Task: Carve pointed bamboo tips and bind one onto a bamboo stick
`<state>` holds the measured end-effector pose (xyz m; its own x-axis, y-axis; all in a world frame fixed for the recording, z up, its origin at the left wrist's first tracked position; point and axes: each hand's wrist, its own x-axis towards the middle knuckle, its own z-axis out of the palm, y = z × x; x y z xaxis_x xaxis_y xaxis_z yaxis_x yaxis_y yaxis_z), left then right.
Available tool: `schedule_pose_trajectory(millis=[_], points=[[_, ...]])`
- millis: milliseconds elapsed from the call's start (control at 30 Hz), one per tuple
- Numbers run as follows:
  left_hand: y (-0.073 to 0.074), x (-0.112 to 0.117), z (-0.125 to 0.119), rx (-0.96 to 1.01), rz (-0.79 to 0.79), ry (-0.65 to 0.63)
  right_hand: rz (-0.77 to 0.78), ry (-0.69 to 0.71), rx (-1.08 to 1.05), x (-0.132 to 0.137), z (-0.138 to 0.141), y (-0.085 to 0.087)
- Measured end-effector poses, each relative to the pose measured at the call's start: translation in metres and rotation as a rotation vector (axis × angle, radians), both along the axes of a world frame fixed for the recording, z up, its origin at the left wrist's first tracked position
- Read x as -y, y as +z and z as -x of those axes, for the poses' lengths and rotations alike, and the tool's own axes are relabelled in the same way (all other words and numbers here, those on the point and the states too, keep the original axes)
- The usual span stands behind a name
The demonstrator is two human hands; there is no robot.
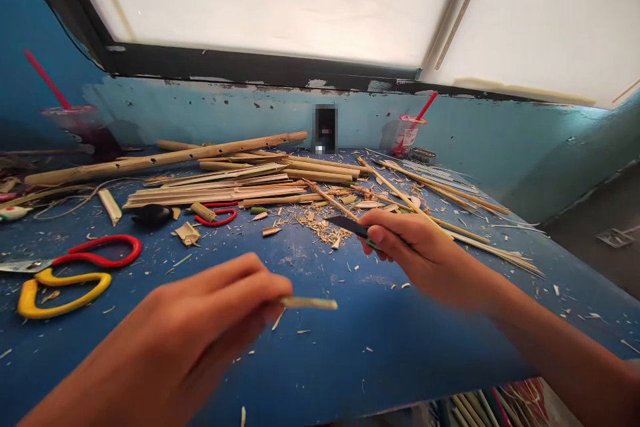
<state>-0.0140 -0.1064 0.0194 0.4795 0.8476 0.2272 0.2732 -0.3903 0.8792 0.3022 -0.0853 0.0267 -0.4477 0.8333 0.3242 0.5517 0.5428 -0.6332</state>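
My left hand [220, 313] is closed around a thin bamboo strip [313, 303], whose pale end sticks out to the right past the fingertips. The rest of the strip is hidden by the hand. In my right hand [410, 240] is a knife with a dark blade [346, 223] pointing left and a bit of green showing at the handle. The blade is apart from the strip, above and to the right of its tip. Both hands are over the front half of the blue table [350, 333].
Scissors with red and yellow handles [97, 251] lie at left. Behind are split bamboo pieces [215, 193], a long bamboo pole with holes [165, 159], and a pile of shavings [320, 223]. Cups with red straws stand by the wall, one right [406, 133], one left [75, 123].
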Motion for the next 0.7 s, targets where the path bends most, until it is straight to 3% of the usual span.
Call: schedule_pose_trajectory(millis=[33, 100, 200, 400, 533, 700], points=[[0.004, -0.012, -0.001, -0.163, -0.108, -0.131, -0.022, 0.021, 0.004, 0.001, 0.001, 0.001], [0.007, -0.035, -0.002, -0.368, -0.146, -0.200, -0.053, 0.081, 0.090, 0.001, 0.004, 0.000], [-0.002, -0.059, -0.006, -0.491, -0.144, -0.342, -0.059, 0.144, 0.259, -0.005, 0.008, -0.007], [-0.033, -0.087, -0.009, -0.448, -0.178, -0.501, -0.170, 0.176, 0.456, -0.012, 0.014, -0.037], [-0.041, -0.096, -0.009, -0.394, -0.201, -0.576, -0.290, 0.250, 0.519, -0.010, 0.020, -0.052], [-0.046, -0.099, -0.009, -0.375, -0.209, -0.603, -0.405, 0.227, 0.596, -0.009, 0.029, -0.060]])
